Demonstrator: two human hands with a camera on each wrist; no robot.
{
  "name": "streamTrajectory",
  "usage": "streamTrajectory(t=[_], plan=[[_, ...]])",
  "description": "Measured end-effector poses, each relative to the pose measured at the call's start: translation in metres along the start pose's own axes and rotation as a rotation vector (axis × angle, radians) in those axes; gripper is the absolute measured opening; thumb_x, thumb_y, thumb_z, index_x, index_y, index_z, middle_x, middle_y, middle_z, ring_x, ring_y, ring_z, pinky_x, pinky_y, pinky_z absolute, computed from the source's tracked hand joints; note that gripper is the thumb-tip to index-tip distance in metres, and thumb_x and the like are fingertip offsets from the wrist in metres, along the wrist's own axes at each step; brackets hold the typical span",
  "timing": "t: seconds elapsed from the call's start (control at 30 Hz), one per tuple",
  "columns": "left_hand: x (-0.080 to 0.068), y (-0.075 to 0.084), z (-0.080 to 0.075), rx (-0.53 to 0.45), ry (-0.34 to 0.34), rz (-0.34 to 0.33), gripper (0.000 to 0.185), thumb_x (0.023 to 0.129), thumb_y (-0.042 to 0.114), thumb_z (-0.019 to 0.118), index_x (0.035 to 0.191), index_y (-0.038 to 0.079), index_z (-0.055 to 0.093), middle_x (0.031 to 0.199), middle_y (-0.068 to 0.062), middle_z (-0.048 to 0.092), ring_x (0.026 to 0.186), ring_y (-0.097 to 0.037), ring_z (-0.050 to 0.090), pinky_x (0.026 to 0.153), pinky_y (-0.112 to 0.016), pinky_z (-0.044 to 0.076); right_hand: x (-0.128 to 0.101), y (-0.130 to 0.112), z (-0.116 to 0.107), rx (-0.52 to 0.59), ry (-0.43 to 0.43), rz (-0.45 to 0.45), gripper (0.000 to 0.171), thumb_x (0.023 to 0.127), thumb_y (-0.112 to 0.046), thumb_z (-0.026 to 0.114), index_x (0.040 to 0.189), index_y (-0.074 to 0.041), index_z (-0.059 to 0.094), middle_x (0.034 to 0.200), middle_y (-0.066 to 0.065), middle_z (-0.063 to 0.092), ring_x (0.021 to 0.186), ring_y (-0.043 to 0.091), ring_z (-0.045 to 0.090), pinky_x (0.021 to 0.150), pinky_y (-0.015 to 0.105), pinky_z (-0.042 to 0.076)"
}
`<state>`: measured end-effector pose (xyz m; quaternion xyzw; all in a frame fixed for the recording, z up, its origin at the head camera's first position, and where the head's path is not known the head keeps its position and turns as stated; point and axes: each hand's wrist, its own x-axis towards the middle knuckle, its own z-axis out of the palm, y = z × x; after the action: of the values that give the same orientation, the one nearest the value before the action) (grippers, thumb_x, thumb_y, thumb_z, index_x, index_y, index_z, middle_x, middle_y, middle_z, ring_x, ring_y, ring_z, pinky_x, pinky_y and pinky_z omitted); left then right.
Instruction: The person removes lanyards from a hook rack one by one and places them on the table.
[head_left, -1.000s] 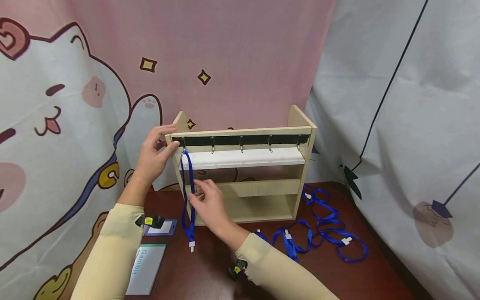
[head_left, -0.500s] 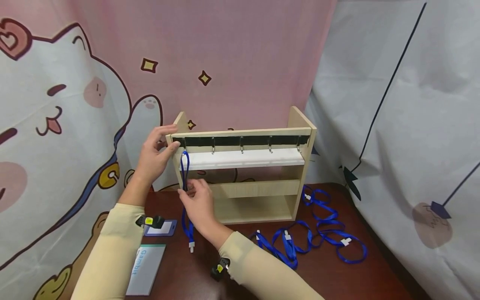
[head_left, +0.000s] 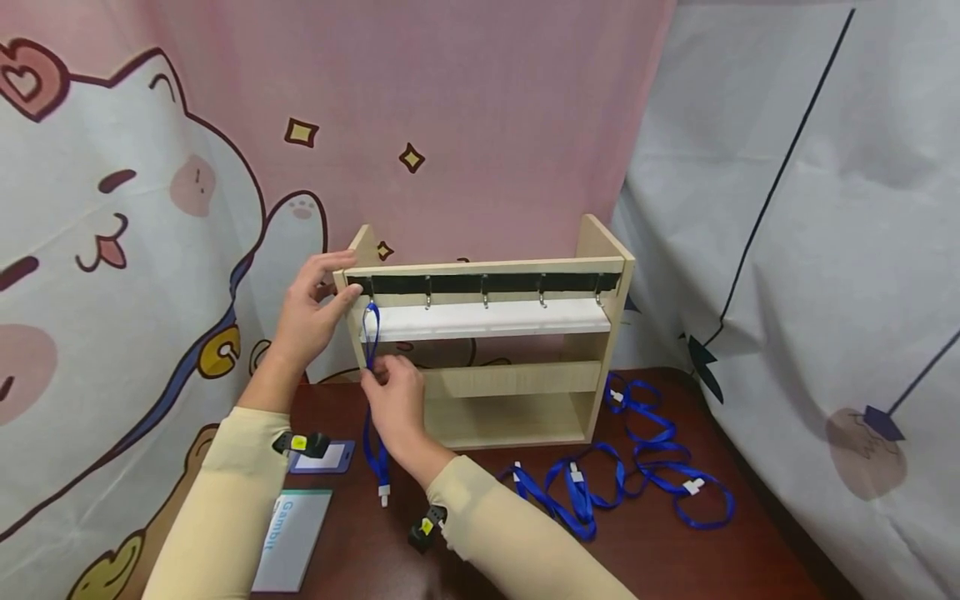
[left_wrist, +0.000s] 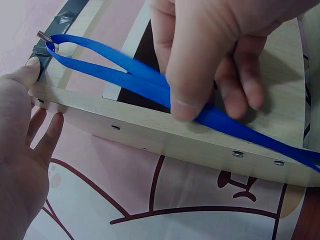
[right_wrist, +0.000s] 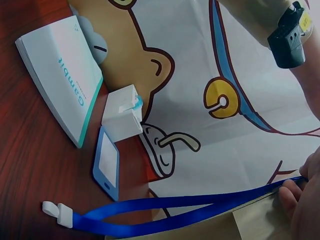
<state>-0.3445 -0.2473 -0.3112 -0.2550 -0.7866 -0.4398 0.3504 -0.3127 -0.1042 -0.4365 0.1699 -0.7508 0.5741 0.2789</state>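
Blue lanyard (head_left: 369, 333) looped on leftmost hook (left_wrist: 42, 36), right hand (head_left: 393, 400) pinching both straps together.
Likely light, limp, slick webbing (grip mid-strap); left hand (head_left: 307, 312) braces wooden rack (head_left: 600, 250), fingers relaxed, spread.

Pink cartoon-cat backdrop (head_left: 150, 208), grey curtain (head_left: 810, 250), dark wooden table (head_left: 675, 558).

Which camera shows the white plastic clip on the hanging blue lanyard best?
The right wrist view: the white plastic clip lies close and unblocked. The head view shows it small; the left wrist view misses it.

Lanyard (head_left: 372, 367) midsection — hidden behind right hand (head_left: 395, 398)
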Motion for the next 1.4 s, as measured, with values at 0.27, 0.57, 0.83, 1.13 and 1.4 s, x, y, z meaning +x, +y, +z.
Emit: streamTrajectory(t=[0.27,0.57,0.83,1.13,1.4], plan=[[0.0,-0.005,-0.002,-0.018,-0.012,-0.002,0.04,0.104,-0.003,0.074,0.143,0.001,0.068,0.156,-0.01,0.059,0.139,-0.018,0.053,0.103,-0.021,0.048,0.0,-0.003,-0.005,0.038,0.028,-0.004,0.018,0.094,-0.006,0.083,0.078,-0.009,0.074,0.077,-0.006,0.065,0.067,0.0,0.058,0.06,0.017,0.048],[0.0,-0.004,-0.003,-0.01,-0.014,-0.012,0.039,0.105,-0.001,0.074,0.143,0.003,0.069,0.156,-0.008,0.059,0.139,-0.02,0.054,0.104,-0.022,0.049,0.006,-0.014,-0.016,0.057,0.025,-0.068,0.02,0.095,-0.005,0.084,0.078,-0.009,0.075,0.076,-0.005,0.064,0.067,0.001,0.055,0.059,0.017,0.046],[0.0,-0.001,-0.001,0.002,-0.018,-0.028,0.037,0.106,-0.002,0.071,0.143,-0.003,0.066,0.158,-0.015,0.057,0.143,-0.033,0.052,0.104,-0.024,0.047,0.011,-0.03,-0.033,0.087,-0.034,-0.13,0.01,0.097,0.001,0.08,0.1,-0.007,0.086,0.09,-0.001,0.075,0.076,0.003,0.065,0.067,0.018,0.055],[0.002,-0.002,-0.003,-0.008,-0.026,-0.025,0.037,0.106,0.002,0.074,0.143,0.003,0.068,0.157,-0.008,0.059,0.141,-0.026,0.054,0.103,-0.024,0.049,0.018,-0.044,-0.056,0.132,-0.111,-0.224,0.014,0.097,0.006,0.075,0.1,-0.004,0.086,0.09,0.002,0.077,0.073,0.003,0.065,0.064,0.018,0.055],[0.002,-0.003,-0.004,-0.02,-0.034,-0.018,0.038,0.106,0.004,0.075,0.143,0.003,0.068,0.157,-0.006,0.059,0.14,-0.024,0.055,0.103,-0.025,0.05,0.024,-0.048,-0.075,0.138,-0.161,-0.256,0.012,0.1,0.005,0.076,0.106,0.0,0.085,0.09,0.005,0.076,0.076,0.005,0.064,0.068,0.019,0.057]])
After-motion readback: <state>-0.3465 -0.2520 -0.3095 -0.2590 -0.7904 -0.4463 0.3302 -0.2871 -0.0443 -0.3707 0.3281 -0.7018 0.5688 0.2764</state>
